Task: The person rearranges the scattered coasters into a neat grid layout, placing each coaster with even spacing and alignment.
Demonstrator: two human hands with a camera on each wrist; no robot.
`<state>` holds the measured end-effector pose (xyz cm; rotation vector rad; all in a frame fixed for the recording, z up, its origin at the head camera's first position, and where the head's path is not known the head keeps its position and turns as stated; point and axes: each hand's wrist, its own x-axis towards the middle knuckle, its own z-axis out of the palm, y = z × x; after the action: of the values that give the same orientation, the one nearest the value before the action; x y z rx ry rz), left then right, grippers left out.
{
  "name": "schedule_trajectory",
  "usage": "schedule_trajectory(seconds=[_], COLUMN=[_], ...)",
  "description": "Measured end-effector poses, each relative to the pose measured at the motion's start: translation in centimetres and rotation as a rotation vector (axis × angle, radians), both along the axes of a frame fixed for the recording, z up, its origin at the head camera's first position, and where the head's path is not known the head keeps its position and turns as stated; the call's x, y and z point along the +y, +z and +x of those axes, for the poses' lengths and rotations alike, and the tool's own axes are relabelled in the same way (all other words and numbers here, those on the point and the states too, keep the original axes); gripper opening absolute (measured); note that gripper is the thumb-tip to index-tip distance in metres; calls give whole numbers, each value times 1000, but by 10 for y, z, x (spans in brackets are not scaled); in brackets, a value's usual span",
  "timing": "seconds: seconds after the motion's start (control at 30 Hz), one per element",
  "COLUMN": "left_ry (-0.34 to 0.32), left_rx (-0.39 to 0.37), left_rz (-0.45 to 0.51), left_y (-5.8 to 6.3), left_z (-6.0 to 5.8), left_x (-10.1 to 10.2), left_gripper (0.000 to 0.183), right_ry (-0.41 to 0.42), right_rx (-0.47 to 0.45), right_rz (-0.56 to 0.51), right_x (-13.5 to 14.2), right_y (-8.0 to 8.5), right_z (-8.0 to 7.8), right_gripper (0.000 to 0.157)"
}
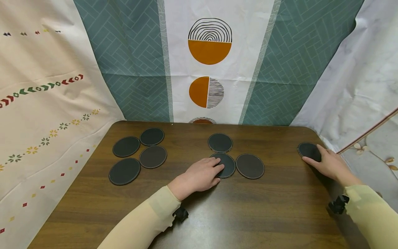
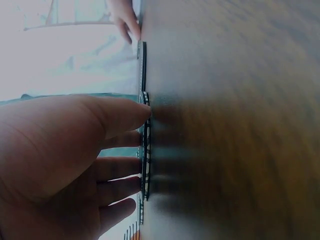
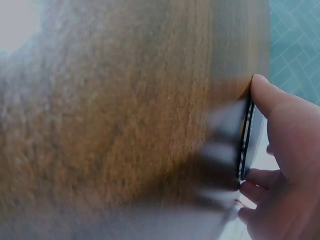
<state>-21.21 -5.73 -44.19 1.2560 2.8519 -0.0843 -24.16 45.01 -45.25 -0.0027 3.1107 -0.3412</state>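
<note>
My left hand (image 1: 200, 174) rests its fairly straight fingers on a round black coaster (image 1: 228, 166) at mid-table, covering its left part. In the left wrist view, the thumb (image 2: 127, 114) touches the rim of this thin coaster (image 2: 147, 165). Touching or close beside it lie a black coaster (image 1: 220, 142) behind and a brownish-black coaster (image 1: 250, 166) to the right. By the table's right edge, my right hand (image 1: 332, 164) grips another black coaster (image 1: 308, 151) across its rim, thumb on one side and fingers on the other. The right wrist view shows that coaster (image 3: 246, 140) edge-on.
On the left of the brown wooden table (image 1: 248, 214) lies a cluster of several dark coasters (image 1: 153, 156). Patterned cloth hangs behind the table (image 1: 136, 69) and at the left (image 1: 46, 103). Pale cloth (image 1: 373, 69) drapes the right side, close to my right hand.
</note>
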Motion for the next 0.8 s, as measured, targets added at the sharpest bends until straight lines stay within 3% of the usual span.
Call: schedule_trajectory(seconds=[0.63,0.8], left_ry=[6,9], left_rx=[-5,-7], left_rz=[-3,-2], left_y=[2,1], left_z=[1,0], left_x=[0,1], left_gripper=[54,55], right_ry=[-51,-24], right_rx=[101,154], right_rz=[-28,-37], right_x=[-9,-19], right_y=[-1,-2], right_z=[-6,-10], right_gripper=[108,106])
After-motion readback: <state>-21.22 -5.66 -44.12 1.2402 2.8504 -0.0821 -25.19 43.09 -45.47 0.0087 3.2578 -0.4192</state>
